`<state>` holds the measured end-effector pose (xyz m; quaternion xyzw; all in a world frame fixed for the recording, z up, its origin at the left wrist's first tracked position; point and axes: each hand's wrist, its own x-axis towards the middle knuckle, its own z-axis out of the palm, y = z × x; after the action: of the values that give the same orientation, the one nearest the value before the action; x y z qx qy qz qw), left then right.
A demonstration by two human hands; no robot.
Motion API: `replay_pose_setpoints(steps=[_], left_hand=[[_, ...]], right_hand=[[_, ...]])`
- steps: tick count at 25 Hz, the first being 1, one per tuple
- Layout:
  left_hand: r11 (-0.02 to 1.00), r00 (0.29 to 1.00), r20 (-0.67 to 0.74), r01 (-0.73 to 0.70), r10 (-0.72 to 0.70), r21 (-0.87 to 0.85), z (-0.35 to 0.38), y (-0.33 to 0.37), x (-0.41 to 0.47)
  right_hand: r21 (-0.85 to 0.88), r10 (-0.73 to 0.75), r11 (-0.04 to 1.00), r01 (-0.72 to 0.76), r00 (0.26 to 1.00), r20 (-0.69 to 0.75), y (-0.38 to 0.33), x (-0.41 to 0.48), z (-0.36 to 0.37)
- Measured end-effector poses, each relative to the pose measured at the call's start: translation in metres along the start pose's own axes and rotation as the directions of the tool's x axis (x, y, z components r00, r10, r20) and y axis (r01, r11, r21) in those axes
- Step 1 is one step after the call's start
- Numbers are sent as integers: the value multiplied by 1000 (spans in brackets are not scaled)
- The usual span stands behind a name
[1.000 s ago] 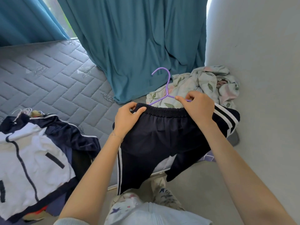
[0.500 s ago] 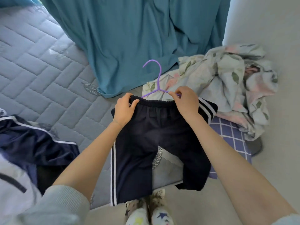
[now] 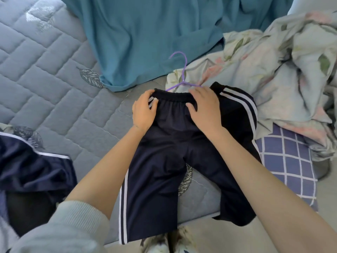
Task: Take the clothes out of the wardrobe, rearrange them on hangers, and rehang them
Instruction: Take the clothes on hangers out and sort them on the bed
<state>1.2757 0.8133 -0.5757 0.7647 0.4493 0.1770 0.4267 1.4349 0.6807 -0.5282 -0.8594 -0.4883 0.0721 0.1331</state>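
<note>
pressing navy striped trousers [image 3: 173,143], left hand [image 3: 144,111], right hand [image 3: 205,108] spread flat on waistband [image 3: 173,94], purple hanger [image 3: 184,70]

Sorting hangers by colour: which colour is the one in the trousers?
Purple hanger; head view.

The navy trousers [image 3: 173,128] are smooth cloth with a faint sheen. Under them the mattress [image 3: 54,79] is quilted, stitched cloth; just beyond them the thin purple hanger [image 3: 184,70] looks matt and the teal curtain [image 3: 145,33] is soft, dull cloth.
</note>
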Motion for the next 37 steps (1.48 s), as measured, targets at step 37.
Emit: replay_pose_setpoints(steps=[37], left_hand=[[942,753,-635,314,-171,119,-613,-63,-497]], right_hand=[[401,-476,812,423,879,38,-623,-302,-159]])
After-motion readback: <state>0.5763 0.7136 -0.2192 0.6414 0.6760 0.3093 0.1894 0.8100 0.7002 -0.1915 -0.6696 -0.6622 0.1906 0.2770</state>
